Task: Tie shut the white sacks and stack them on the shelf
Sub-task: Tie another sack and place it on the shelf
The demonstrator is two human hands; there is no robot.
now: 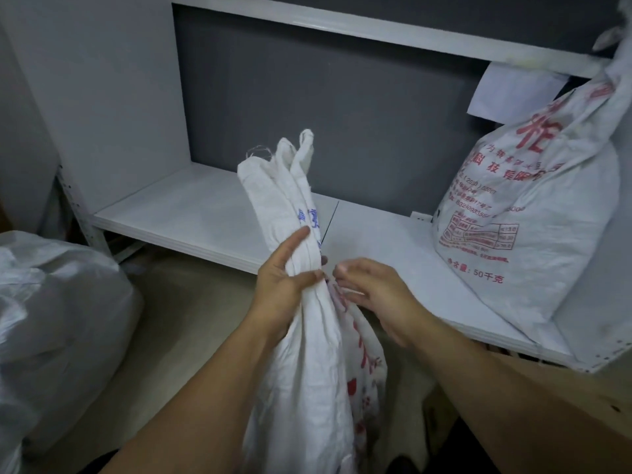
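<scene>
Down on the floor at the far left bulges a big, pale, translucent bag (51, 319). Beyond it runs the white shelf (205, 213), its left end bare. Just off the shelf's front edge, about mid-length, a white woven sack (307, 364) stands upright with its neck gathered into a twisted rope. The left hand (287, 285) grips that neck, thumb across the front and fingers behind. The right hand (372, 295) is curled with its fingertips at the neck just beside the thumb; I cannot tell whether they pinch anything. At the shelf's right end stands a tied sack (533, 217) with red print, leaning against the corner.
</scene>
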